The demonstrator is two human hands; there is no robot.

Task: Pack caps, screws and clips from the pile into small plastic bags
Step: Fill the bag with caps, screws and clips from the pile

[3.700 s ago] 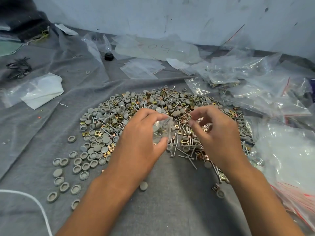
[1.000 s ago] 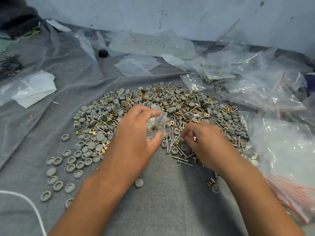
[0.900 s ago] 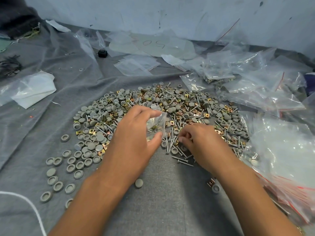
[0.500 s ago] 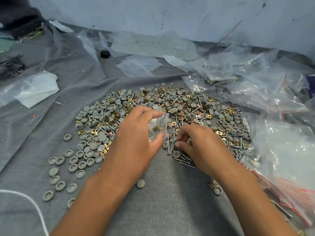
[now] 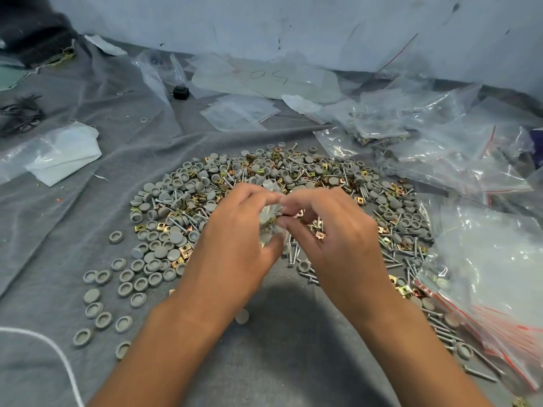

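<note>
Because loose caps (image 5: 129, 284) lie spread at the left within easy reach, the left hand (image 5: 235, 245) grips a small clear bag (image 5: 269, 223) above the pile (image 5: 293, 183), mouth toward the right hand. The right hand (image 5: 332, 230) pinches at that mouth, probably feeding in a piece I cannot make out, while filled bags (image 5: 440, 148) wait farther right.

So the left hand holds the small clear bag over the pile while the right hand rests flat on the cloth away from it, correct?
Not quite. In the head view the right hand is not flat on the cloth: it is raised, fingertips at the small clear bag that the left hand holds over the pile.
</note>
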